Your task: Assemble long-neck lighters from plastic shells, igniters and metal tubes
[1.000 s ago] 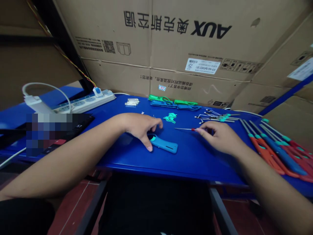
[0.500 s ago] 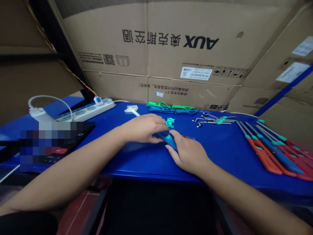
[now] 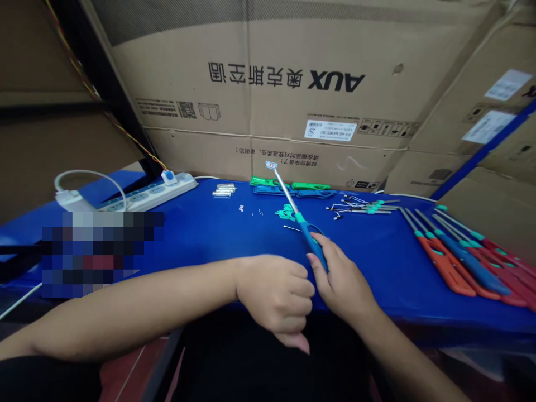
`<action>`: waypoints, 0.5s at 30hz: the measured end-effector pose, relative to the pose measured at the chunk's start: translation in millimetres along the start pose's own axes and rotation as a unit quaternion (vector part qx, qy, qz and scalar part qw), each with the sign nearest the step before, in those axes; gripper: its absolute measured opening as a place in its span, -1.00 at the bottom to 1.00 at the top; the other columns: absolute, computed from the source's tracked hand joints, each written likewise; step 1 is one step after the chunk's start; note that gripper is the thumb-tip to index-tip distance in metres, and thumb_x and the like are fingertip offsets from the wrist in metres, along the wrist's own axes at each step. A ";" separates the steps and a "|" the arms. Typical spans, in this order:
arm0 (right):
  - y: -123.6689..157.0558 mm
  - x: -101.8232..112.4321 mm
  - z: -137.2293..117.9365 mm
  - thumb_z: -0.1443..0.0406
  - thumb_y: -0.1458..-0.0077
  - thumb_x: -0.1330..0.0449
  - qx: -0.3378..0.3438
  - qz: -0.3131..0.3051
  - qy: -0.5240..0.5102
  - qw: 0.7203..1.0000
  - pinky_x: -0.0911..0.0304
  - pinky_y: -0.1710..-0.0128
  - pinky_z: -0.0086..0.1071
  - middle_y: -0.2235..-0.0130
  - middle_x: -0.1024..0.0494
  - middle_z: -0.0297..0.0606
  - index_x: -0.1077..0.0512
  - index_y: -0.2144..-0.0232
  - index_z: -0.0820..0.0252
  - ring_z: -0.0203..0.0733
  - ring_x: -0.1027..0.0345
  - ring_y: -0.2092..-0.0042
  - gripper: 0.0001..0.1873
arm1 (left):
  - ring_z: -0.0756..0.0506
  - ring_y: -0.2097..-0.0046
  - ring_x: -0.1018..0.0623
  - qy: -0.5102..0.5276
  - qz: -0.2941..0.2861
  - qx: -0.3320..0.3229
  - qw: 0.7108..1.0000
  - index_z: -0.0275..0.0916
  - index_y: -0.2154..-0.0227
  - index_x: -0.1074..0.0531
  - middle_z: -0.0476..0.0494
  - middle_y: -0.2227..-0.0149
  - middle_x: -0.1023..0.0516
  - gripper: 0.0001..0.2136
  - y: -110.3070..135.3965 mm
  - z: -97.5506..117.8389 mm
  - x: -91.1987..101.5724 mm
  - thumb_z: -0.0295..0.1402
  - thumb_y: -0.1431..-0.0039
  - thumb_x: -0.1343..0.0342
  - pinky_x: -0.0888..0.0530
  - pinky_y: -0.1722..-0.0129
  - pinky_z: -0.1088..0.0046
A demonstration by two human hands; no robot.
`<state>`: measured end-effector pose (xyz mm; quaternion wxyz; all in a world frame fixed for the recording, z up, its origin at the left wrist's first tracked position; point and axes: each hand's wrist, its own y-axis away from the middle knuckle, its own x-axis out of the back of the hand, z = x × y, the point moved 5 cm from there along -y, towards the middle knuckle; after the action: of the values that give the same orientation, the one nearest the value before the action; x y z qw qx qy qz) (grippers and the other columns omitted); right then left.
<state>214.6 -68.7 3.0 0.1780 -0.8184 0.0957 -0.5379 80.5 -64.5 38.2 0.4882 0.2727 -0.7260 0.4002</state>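
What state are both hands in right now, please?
Left hand: curled closed; whether it holds anything cannot be told.
Right hand: closed, holding the blue lighter by its handle.

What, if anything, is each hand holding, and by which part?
The right hand holds a blue long-necked lighter by its handle. The left hand is curled; whether it holds anything cannot be told.

This looks like a small assembly workshop. Parts sit in sorted groups toward the back edge of the blue bench: silvery cylinders, green and blue casings, turquoise pieces and wired parts. Long-nosed lighters lie at its right end; the right hand holds a similar blue lighter. Cardboard with upside-down carton print stands behind, a power strip lies back left, and the floor is red-tiled.
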 end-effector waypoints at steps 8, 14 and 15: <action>3.6 -0.4 0.8 0.20 -0.35 0.07 0.012 -0.008 -0.007 1.000 -0.43 0.02 -0.11 -0.12 -0.48 -0.03 -0.25 -0.21 0.16 0.05 -0.44 -0.09 -0.56 | -0.05 0.53 -0.36 -0.024 0.048 -0.011 0.998 -0.22 0.69 -0.41 -0.07 0.61 -0.34 -0.56 -1.4 8.0 -16.3 -0.07 -0.21 -0.16 -0.29 0.49 0.30; 3.3 -0.1 -0.5 0.18 -0.34 0.06 0.001 0.008 -0.027 1.000 -0.41 0.01 -0.12 -0.10 -0.49 -0.04 -0.28 -0.15 0.14 0.04 -0.43 -0.09 -0.59 | -0.06 0.51 -0.39 -0.033 0.068 0.015 0.997 -0.20 0.71 -0.36 -0.04 0.63 -0.33 -0.56 4.9 -3.9 -11.3 -0.08 -0.20 -0.18 -0.26 0.49 0.30; 2.4 2.1 2.5 0.17 -0.34 0.06 -0.013 0.008 -0.028 1.000 -0.41 0.01 -0.13 -0.08 -0.48 -0.04 -0.26 -0.18 0.14 0.04 -0.44 -0.07 -0.57 | -0.06 0.50 -0.39 -0.033 0.069 0.025 0.997 -0.20 0.71 -0.35 -0.04 0.63 -0.33 -0.56 5.9 -6.5 -9.8 -0.08 -0.20 -0.18 -0.25 0.49 0.30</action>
<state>217.9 -71.1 2.9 0.1747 -0.8343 0.1045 -0.5123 82.7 -55.8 28.6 0.4287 0.2470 -0.7486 0.4414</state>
